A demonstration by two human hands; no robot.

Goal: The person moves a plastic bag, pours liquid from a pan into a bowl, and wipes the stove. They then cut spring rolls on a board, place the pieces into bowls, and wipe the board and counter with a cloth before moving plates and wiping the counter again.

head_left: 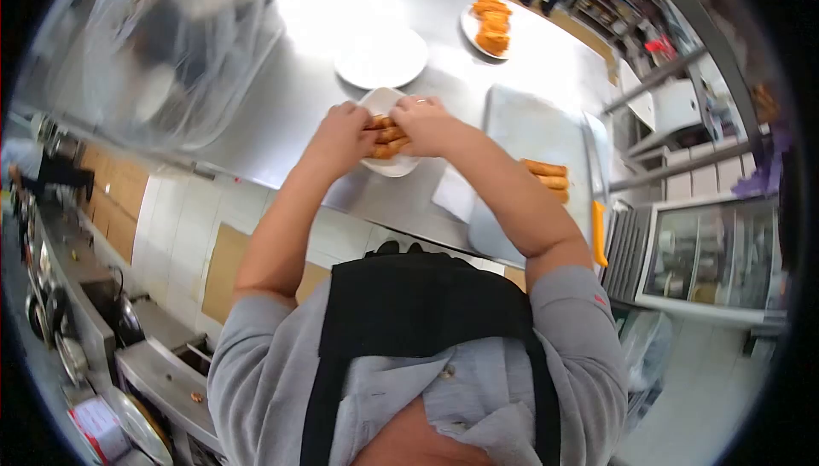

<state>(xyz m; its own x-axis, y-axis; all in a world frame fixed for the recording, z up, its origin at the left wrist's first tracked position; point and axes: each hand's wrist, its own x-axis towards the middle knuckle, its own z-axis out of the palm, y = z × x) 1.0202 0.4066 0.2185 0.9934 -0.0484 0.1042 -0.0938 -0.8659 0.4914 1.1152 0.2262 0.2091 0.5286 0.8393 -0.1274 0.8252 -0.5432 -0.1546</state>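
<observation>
Fried spring rolls (pixel 388 136) lie side by side in a small oval white dish (pixel 394 167) near the table's front edge. My left hand (pixel 344 136) closes on the rolls from the left, fingers curled over their ends. From the right, my right hand (pixel 424 127), with a ring on one finger, presses on the same rolls. My fingers hide part of the rolls and the dish's sides. Just beyond the dish stands a round white plate (pixel 381 58). More spring rolls (pixel 548 177) lie on a cutting board (pixel 525 125) to the right, partly behind my right forearm.
A knife (pixel 599 231) with a yellow handle lies along the board's right side. White paper (pixel 455 193) is by the board's left edge. At the back is a plate of orange fried food (pixel 492 29). Clear plastic (pixel 171 56) covers things at left. Other people stand farther off.
</observation>
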